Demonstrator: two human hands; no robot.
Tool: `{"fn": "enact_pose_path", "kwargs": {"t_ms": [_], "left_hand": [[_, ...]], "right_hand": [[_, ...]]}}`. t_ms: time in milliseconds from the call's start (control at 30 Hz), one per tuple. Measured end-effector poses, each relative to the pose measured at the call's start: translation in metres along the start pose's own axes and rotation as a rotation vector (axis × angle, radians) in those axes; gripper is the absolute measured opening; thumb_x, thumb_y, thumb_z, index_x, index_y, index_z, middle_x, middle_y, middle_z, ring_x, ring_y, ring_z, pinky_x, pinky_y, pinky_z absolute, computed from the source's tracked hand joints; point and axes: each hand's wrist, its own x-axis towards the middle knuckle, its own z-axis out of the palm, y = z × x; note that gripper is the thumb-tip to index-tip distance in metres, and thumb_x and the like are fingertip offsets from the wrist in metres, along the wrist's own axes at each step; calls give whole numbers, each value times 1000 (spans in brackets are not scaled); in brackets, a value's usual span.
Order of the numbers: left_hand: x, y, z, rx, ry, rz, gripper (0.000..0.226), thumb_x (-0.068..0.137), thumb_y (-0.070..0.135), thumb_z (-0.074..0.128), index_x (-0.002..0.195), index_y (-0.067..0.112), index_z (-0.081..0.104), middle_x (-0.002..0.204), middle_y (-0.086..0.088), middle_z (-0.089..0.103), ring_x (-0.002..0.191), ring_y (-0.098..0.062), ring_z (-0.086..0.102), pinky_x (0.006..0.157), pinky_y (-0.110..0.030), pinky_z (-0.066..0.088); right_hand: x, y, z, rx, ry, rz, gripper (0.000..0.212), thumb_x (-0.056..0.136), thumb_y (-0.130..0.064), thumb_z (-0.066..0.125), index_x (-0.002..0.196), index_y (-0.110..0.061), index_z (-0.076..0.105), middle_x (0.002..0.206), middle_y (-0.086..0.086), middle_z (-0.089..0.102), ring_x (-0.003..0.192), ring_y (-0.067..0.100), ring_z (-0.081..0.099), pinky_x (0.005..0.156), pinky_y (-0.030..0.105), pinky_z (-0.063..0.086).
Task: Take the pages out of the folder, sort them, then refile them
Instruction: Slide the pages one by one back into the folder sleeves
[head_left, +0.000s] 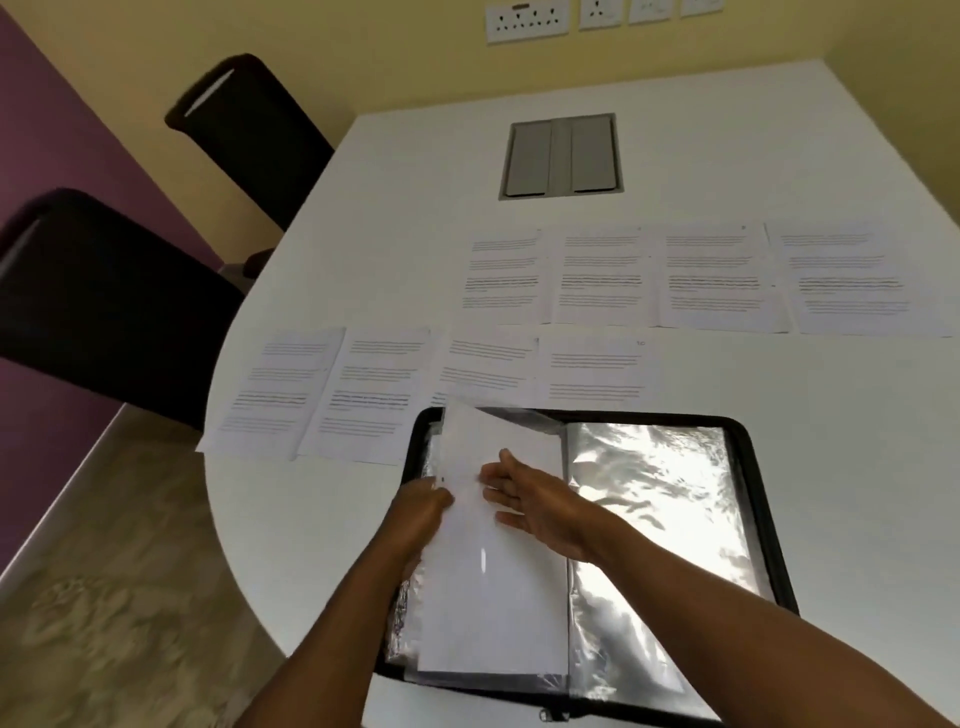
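Note:
A black zip folder (763, 499) lies open on the white table (857, 467), its clear plastic sleeves (654, 499) shining. A white page (493, 597) sits on the left half, partly inside a sleeve, its top end sticking out past the folder's far edge. My left hand (421, 512) grips the page's left edge. My right hand (535, 501) lies on the page with straight fingers. Several printed pages are spread in two rows beyond the folder, a near row (384, 395) and a far row (711, 275).
A grey cable hatch (561, 156) is set into the table farther back. Two black chairs (104, 306) stand at the table's left side. Wall sockets (527, 21) sit on the yellow wall behind.

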Motion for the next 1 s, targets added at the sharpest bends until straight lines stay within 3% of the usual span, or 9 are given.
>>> {"fn": "enact_pose_path", "kwargs": {"t_ms": [100, 200, 333, 467, 633, 733, 800, 900, 1000], "left_hand": [[19, -18, -17, 96, 68, 2, 14, 86, 5, 59, 84, 11, 72, 84, -9, 72, 75, -24, 69, 69, -32, 56], [40, -43, -27, 186, 146, -33, 8, 77, 11, 65, 70, 7, 65, 68, -3, 61, 61, -19, 57, 57, -25, 45], [57, -71, -23, 404, 277, 20, 38, 82, 13, 62, 120, 10, 59, 96, -6, 65, 89, -26, 61, 77, -33, 50], [60, -96, -10, 827, 244, 421, 66, 88, 46, 53, 146, 19, 39, 150, -9, 38, 134, -28, 41, 105, -41, 41], [70, -115, 0, 1058, -3, 460, 89, 80, 79, 12, 153, 30, 8, 161, 3, -9, 149, -22, -5, 120, -40, 9], [69, -116, 0, 1027, 42, 498, 84, 84, 76, 21, 153, 29, 18, 161, 3, 0, 148, -22, 1, 117, -39, 13], [68, -117, -1, 998, 78, 541, 74, 87, 66, 39, 148, 26, 35, 159, -3, 21, 145, -26, 20, 113, -41, 26], [73, -110, -1, 973, 171, 578, 60, 83, 57, 50, 130, 20, 57, 142, -6, 50, 127, -28, 50, 102, -42, 42], [88, -89, 1, 826, 267, 580, 52, 84, 51, 52, 121, 15, 60, 124, -4, 60, 113, -25, 57, 96, -41, 49]], "right_hand": [[8, 15, 3, -536, 214, -115, 50, 92, -56, 53, 126, -20, 59, 131, -4, 60, 118, 12, 56, 104, 30, 42], [14, 47, -14, -1159, 477, -324, 44, 95, -39, 57, 134, -20, 55, 146, 2, 48, 134, 21, 46, 108, 30, 34], [17, 80, -33, -1504, 411, -175, 78, 91, -51, 55, 155, -23, 19, 163, 6, 4, 150, 30, 7, 119, 41, 17], [17, 97, -35, -1569, 421, -128, 84, 93, -64, 39, 155, -26, -3, 159, -1, -20, 149, 23, -14, 117, 35, -7], [21, 109, -38, -1629, 501, -144, 82, 89, -73, 32, 150, -19, 31, 159, 7, 26, 146, 26, 22, 111, 39, 18], [23, 117, -39, -1642, 514, -201, 82, 91, -73, 32, 152, -17, 30, 160, 7, 24, 147, 25, 17, 111, 41, 18], [24, 119, -38, -1647, 533, -227, 81, 92, -72, 32, 152, -17, 31, 160, 8, 24, 147, 26, 19, 112, 42, 19], [29, 120, -38, -1626, 539, -252, 77, 93, -69, 34, 149, -16, 37, 158, 9, 28, 146, 26, 25, 114, 42, 17], [44, 112, -41, -1578, 590, -321, 68, 96, -63, 32, 139, -15, 52, 149, 6, 45, 138, 23, 42, 113, 40, 20]]}}
